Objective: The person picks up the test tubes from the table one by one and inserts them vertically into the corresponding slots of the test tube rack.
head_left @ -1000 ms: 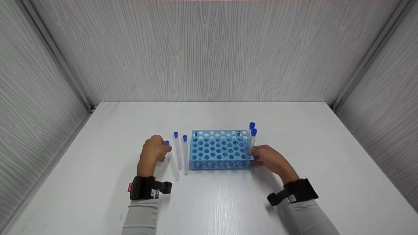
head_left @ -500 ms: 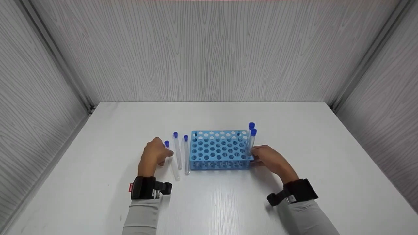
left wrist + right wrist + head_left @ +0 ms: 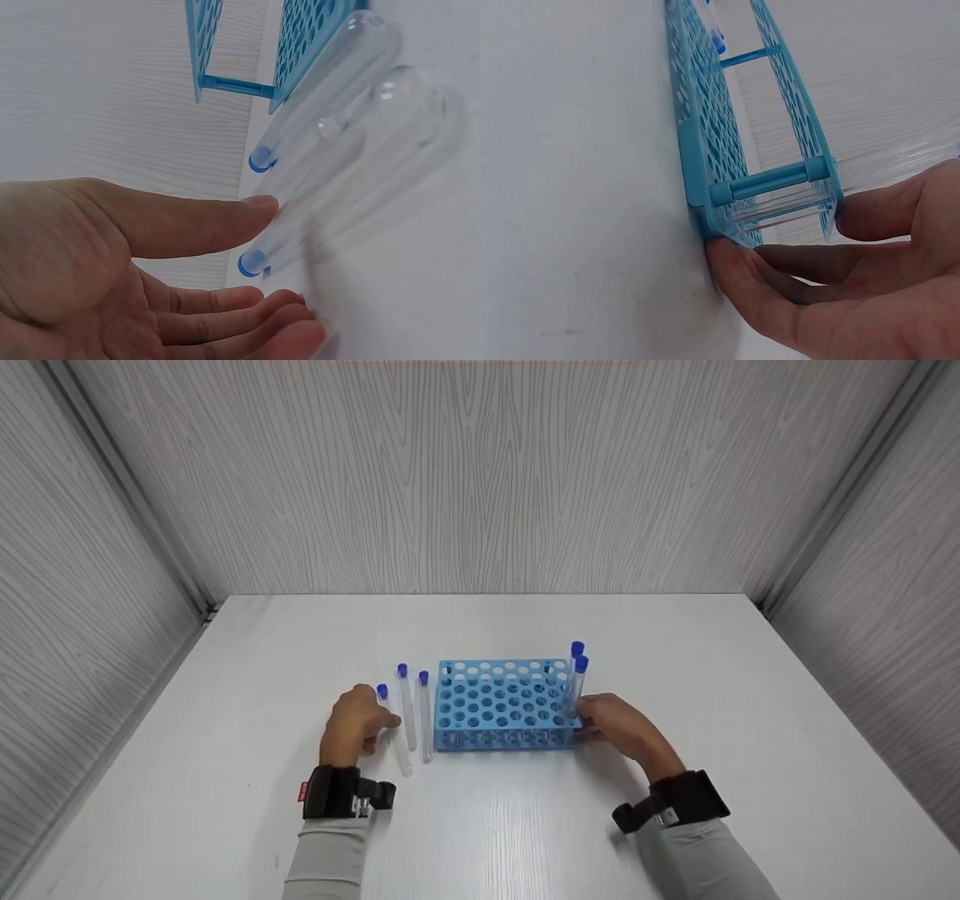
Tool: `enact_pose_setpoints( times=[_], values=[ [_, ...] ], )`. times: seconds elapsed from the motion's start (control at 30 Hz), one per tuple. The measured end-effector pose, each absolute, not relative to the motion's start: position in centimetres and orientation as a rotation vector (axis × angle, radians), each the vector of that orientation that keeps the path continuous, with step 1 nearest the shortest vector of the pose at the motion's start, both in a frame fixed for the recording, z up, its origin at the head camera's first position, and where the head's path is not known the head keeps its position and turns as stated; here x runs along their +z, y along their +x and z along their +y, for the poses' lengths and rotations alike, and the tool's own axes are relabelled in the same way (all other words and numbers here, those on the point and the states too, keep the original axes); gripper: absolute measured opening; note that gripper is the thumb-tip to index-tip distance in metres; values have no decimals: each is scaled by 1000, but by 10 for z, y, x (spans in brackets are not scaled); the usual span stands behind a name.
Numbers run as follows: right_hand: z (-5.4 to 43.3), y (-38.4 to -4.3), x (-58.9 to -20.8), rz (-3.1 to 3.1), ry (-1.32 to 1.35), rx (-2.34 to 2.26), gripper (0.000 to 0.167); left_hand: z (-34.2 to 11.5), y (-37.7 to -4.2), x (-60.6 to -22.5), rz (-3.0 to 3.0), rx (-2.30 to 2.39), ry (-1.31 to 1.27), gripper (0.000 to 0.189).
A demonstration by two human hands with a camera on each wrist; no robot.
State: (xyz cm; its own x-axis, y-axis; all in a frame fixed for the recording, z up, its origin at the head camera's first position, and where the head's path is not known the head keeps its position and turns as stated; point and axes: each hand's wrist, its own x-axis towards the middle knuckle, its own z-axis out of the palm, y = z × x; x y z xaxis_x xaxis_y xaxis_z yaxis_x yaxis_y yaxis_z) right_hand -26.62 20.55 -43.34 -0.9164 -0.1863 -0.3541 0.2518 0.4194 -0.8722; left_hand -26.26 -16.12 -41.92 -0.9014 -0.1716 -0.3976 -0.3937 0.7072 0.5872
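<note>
My left hand (image 3: pixel 354 724) lies beside the leftmost test tube (image 3: pixel 400 750), which is clear with a blue cap. In the left wrist view the thumb (image 3: pixel 202 225) and loosely bent fingers (image 3: pixel 217 322) stand apart, with that tube's blue cap (image 3: pixel 253 262) showing between them. Two more capped tubes, a middle one (image 3: pixel 408 709) and one nearest the rack (image 3: pixel 425 720), lie to the right. My right hand (image 3: pixel 619 724) grips the right end of the blue test tube rack (image 3: pixel 502 731), thumb at its upper plate and fingers at its base (image 3: pixel 697 172).
Two capped tubes stand in the rack's right end, a front one (image 3: pixel 580 682) and a back one (image 3: pixel 576 649) partly hidden behind it. All of this is on a white table (image 3: pixel 480 825), with a grey wood-grain panel (image 3: pixel 480 480) behind.
My left hand has slid slightly toward me along the leftmost tube, leaving its cap uncovered. The right hand and the rack stay almost where they were.
</note>
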Motion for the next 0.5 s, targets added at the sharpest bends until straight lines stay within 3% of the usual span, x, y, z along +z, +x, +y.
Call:
enact_pose_setpoints(
  times=[0.5],
  values=[
    [206, -264, -432, 2287, 60, -1500, 45, -160, -262, -420, 2593, 975, -435, 38]
  ],
)
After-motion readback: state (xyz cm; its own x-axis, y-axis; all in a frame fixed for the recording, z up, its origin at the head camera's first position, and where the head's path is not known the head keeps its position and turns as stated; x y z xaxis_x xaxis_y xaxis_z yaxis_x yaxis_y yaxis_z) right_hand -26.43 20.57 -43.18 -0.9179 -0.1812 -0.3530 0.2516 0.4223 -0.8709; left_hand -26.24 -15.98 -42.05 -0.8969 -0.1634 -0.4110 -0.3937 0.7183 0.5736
